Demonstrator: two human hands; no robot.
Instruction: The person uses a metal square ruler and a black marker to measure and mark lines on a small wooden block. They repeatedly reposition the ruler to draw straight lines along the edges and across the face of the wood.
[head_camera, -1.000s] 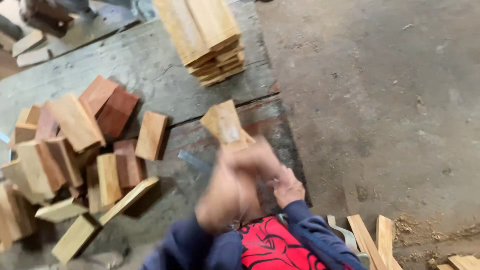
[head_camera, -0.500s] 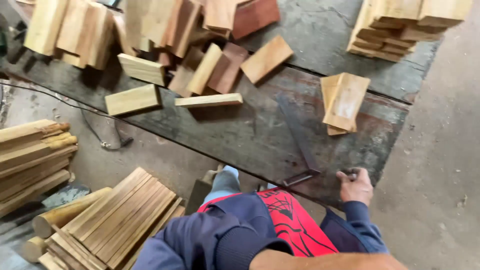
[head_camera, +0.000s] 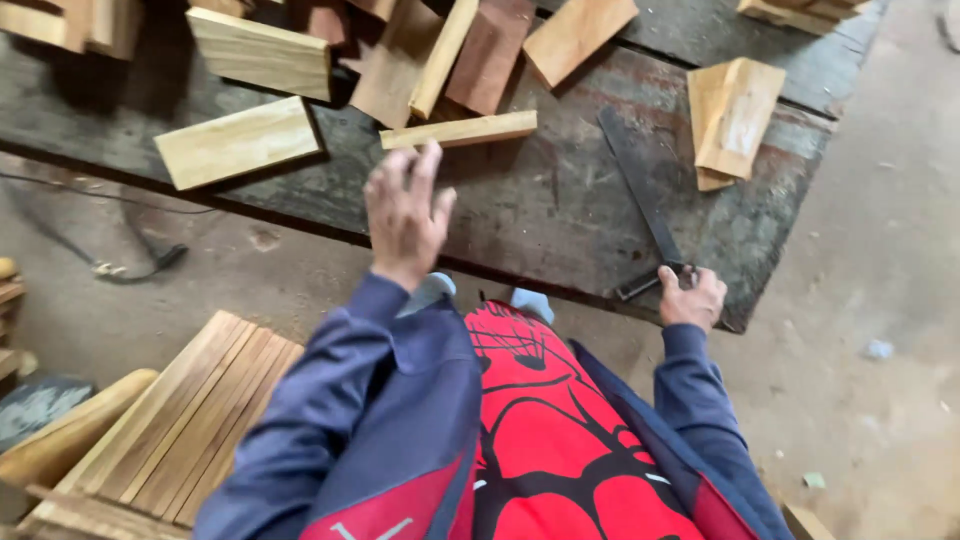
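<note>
Workshop floor, dark worn counter (head_camera: 520, 215) across upper frame, wood blocks scattered on it. Left hand (head_camera: 405, 215) raised mid-frame, fingers spread apart, empty, just below thin wood strip (head_camera: 460, 130); strip's long axis runs left-right. Right hand (head_camera: 688, 297) at lower right counter edge, grip closed around handle of long dark blade (head_camera: 640, 195), which angles toward upper left. Left hand nearer strip.

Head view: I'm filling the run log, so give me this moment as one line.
left hand open, raised near thin wood strip | right hand grips machete handle | blade flat on dark board
</note>
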